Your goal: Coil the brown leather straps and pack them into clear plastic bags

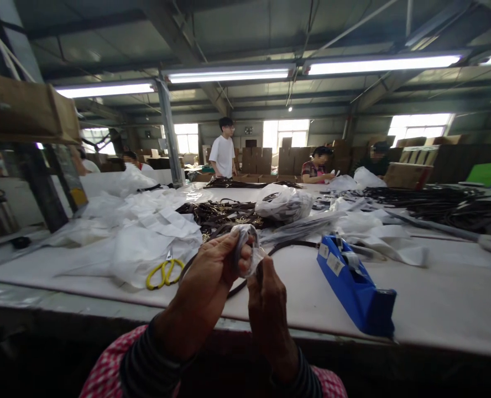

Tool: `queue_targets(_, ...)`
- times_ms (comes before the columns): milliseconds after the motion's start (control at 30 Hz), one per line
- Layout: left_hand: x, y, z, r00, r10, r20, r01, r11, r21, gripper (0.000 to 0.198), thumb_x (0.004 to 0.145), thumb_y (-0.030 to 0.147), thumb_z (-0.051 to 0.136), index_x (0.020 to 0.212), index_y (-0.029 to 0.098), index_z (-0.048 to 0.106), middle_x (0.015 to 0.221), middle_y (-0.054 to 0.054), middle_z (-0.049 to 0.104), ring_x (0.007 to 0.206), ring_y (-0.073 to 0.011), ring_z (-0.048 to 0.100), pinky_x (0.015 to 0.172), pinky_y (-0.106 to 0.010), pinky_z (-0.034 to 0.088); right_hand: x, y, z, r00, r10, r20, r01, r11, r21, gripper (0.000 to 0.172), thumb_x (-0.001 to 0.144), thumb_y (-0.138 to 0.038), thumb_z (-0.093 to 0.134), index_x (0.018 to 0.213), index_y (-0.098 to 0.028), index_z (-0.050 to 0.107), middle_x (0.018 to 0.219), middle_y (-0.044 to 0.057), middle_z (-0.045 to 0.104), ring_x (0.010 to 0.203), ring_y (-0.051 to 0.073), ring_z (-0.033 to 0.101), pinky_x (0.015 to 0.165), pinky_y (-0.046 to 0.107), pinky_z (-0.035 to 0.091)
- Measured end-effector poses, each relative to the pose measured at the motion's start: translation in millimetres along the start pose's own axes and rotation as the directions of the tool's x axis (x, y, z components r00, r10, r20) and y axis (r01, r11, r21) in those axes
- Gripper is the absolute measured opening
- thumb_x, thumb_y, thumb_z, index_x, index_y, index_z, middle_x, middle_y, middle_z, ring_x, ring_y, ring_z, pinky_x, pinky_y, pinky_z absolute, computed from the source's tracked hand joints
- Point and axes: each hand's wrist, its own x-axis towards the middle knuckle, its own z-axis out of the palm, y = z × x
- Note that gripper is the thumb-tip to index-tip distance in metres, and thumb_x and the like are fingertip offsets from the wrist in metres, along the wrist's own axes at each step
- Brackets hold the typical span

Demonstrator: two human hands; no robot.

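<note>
My left hand (214,262) is closed round a rounded piece wrapped in thin translucent film (243,235), held up above the table's front edge. What lies inside the wrap cannot be made out clearly; it looks grey and loop-shaped. My right hand (268,301) pinches the loose lower end of the film beside it. Behind both hands a dark belt-like strap (287,243) curves over the table, partly hidden by them. Yellow-handled scissors (165,273) lie left of my left hand, their blades partly over white sheets. A blue tape dispenser (355,290) stands to the right.
White wrapping sheets (154,243) are heaped at left. Dark straps with metal fittings (216,215) are piled mid-table beside a plastic-wrapped bundle (285,202); more dark straps (448,207) lie at right. Several people are across the table, one standing (224,152). A metal post (170,132) rises at the back.
</note>
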Motion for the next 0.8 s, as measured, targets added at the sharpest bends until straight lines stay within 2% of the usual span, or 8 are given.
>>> queue_targets(167,15,2,-2.0,0.986,0.15,-0.073,-0.15,0.989,0.006,0.012,0.095,0.014,0.066,0.092,0.005,0.073,0.077,-0.007,0.072,0.061,-0.0086,0.065,0.06,-0.017,0.056,-14,-2,11,0.97,0.169,0.176,-0.197,0.968,0.158,0.037,0.108,-0.043,0.037,0.092,-0.021,0.061,0.067,0.002,0.06,0.057,0.017,0.055,0.056,0.028,0.041)
queue_targets(233,23,-2,-9.1,0.947,0.311,-0.076,-0.301,0.945,0.127,0.013,0.091,0.021,0.072,0.096,0.008,0.073,0.084,-0.007,0.076,0.07,-0.0125,0.07,0.071,-0.022,0.059,-23,-2,2,0.885,0.271,0.38,-0.381,0.889,0.253,0.044,0.107,-0.053,0.04,0.084,-0.021,0.059,0.059,-0.002,0.053,0.051,0.014,0.048,0.051,0.026,0.037)
queue_targets(300,29,-10,-21.1,0.898,0.438,-0.034,-0.401,0.85,0.341,0.018,0.09,0.03,0.075,0.095,0.012,0.073,0.087,-0.007,0.077,0.075,-0.0168,0.072,0.076,-0.026,0.057,-29,-3,-14,0.743,0.324,0.585,-0.577,0.753,0.316,0.047,0.104,-0.062,0.042,0.094,-0.019,0.061,0.058,-0.003,0.056,0.045,0.012,0.044,0.046,0.023,0.033)
queue_targets(400,34,-28,-46.1,0.838,0.524,0.154,-0.464,0.535,0.706,0.015,0.095,0.031,0.07,0.088,0.017,0.072,0.082,-0.005,0.073,0.075,-0.0189,0.068,0.074,-0.027,0.049,-25,-4,-43,0.601,0.301,0.74,-0.706,0.634,0.316,0.051,0.099,-0.066,0.049,0.101,-0.016,0.061,0.058,-0.001,0.063,0.044,0.011,0.048,0.047,0.022,0.036)
queue_targets(500,30,-44,-70.2,0.761,0.449,0.467,-0.557,0.084,0.826,0.021,0.099,0.02,0.06,0.08,0.02,0.066,0.073,-0.003,0.065,0.067,-0.0171,0.058,0.068,-0.027,0.039,-7,-4,-72,0.569,0.273,0.775,-0.722,0.618,0.312,0.045,0.099,-0.059,0.055,0.094,-0.015,0.061,0.052,-0.001,0.062,0.046,0.01,0.049,0.051,0.021,0.035)
queue_targets(567,22,-49,-79.5,0.742,0.306,0.597,-0.606,-0.074,0.792,0.022,0.101,0.019,0.055,0.081,0.02,0.063,0.074,-0.004,0.064,0.066,-0.0177,0.056,0.065,-0.029,0.036,13,-3,-87,0.571,0.302,0.764,-0.748,0.574,0.333,0.039,0.097,-0.053,0.062,0.102,-0.014,0.061,0.047,-0.005,0.057,0.04,0.008,0.039,0.046,0.02,0.028)
queue_targets(700,1,-45,-75.0,0.794,0.147,0.59,-0.593,-0.033,0.805,0.019,0.101,0.029,0.058,0.085,0.02,0.061,0.079,-0.004,0.066,0.068,-0.0181,0.058,0.065,-0.028,0.037,55,-4,-98,0.578,0.334,0.745,-0.779,0.499,0.381,0.056,0.085,-0.04,0.076,0.129,-0.014,0.054,0.047,-0.011,0.049,0.039,0.007,0.031,0.043,0.02,0.023)
queue_targets(800,-5,-34,-63.4,0.917,0.033,0.397,-0.396,0.19,0.898,0.033,0.105,0.038,0.049,0.08,0.02,0.06,0.072,-0.001,0.063,0.064,-0.0149,0.057,0.063,-0.025,0.039,75,3,-90,0.604,0.305,0.736,-0.704,0.637,0.314,0.044,0.084,-0.039,0.078,0.117,-0.014,0.061,0.047,-0.01,0.049,0.04,0.007,0.035,0.043,0.02,0.024)
